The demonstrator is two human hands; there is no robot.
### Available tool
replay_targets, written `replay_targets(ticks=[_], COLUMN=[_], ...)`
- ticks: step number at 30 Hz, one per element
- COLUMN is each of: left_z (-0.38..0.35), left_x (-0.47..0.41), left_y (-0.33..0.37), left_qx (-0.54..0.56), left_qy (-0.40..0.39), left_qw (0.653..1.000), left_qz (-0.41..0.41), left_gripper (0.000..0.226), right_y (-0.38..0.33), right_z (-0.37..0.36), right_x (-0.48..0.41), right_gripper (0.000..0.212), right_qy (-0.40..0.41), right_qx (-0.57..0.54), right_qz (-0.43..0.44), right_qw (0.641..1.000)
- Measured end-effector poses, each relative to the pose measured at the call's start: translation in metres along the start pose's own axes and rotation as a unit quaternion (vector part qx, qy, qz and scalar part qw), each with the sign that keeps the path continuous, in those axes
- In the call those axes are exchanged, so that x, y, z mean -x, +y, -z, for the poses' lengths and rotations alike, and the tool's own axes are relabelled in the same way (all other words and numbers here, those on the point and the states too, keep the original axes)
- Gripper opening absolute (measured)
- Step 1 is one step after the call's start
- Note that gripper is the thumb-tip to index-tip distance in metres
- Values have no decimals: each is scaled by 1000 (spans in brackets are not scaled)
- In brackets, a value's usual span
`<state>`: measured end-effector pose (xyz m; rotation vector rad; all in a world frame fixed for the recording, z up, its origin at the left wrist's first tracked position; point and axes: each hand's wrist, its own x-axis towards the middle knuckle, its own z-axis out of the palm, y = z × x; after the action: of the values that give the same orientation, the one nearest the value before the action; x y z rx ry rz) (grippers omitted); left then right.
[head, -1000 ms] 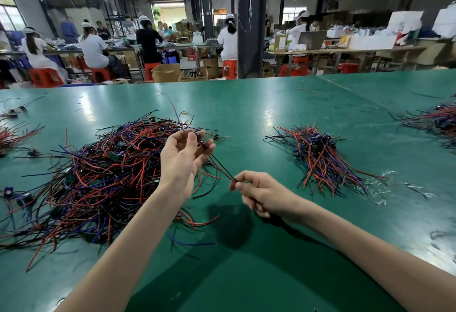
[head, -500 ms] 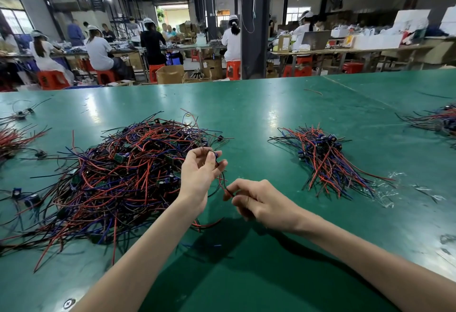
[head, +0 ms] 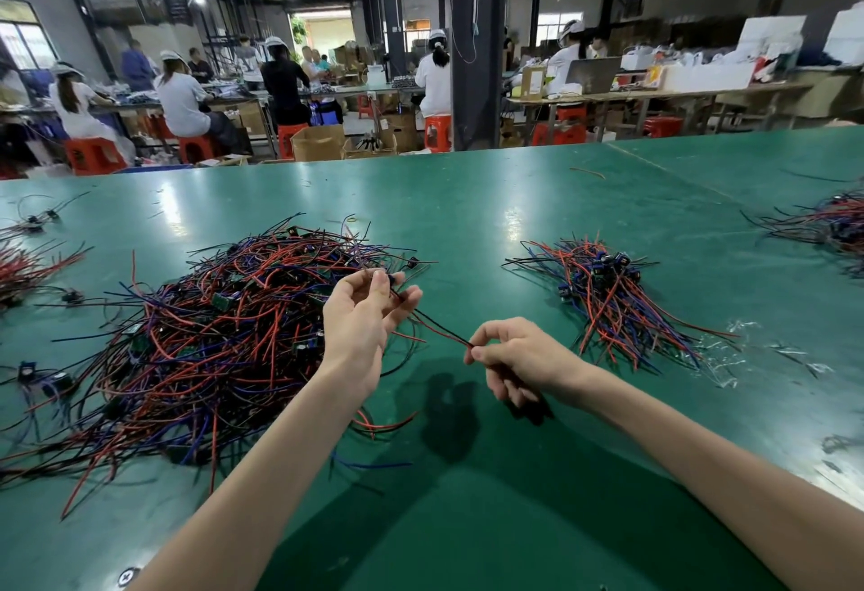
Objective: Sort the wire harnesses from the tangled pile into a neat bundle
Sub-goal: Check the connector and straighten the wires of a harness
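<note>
Heads up on where this one can bite you. Your left hand [head: 360,317] is pinching the connector end of one wire harness [head: 437,330] between thumb and fingertips, right over the near edge of the tangled pile [head: 210,338] that sprawls at your 10 o'clock on the desk [head: 467,216]. Your right hand [head: 519,356] has the loose tail ends nipped between thumb and forefinger, with the other fingers curled under. So the harness is strung in the air between both hands, at about your 12 o'clock.

Biggest risk as I see it: the left hand hovers right against the pile, and I can't tell if a stray lead from the heap is looped over your harness. If one is and you swing toward the neat bundle [head: 612,305] at 2 o'clock, you'd probably drag a clump along and mess up both heaps. Yanking it free could strain a wire at the connector, since these leads look thin.

Second thing: the right-hand pinch is only on the very tips. One slip and the tails flop back into the tangle.

Also watch the crinkly clear plastic [head: 729,347] at the bundle's 4 o'clock side, because ends laid down carelessly could snag it. The bundle's connectors sit at its 12 o'clock end, so match that or it stops being neat.
</note>
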<state>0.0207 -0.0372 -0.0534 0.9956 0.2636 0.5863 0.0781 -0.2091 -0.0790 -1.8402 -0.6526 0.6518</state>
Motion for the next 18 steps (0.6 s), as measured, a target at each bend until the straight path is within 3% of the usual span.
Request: replay_targets(ticks=[4, 9, 11, 15, 18], left_z=[0, -6, -10, -17, -16], left_x=[1, 11, 17, 30, 34], left_y=[3, -1, -6, -17, -22], left_qx=[52, 78, 87, 65, -17], left_qy=[-6, -59, -84, -112, -107], left_qw=[996, 984, 977, 970, 976], left_qz=[68, 147, 177, 207, 190], left_gripper=[10, 13, 13, 8, 4], right_y=[-6, -11, -9, -8, -6], right_z=[12, 26, 26, 16, 9], right_x=[8, 9, 9, 8, 8], right_gripper=[11, 54, 57, 32, 17], right_qy=[-146, -257, -253, -167, -133], right_qx=[-28, -71, -92, -121, -140], right_qz=[6, -60, -54, 6, 30], right_qw=[989, 962, 961, 978, 981])
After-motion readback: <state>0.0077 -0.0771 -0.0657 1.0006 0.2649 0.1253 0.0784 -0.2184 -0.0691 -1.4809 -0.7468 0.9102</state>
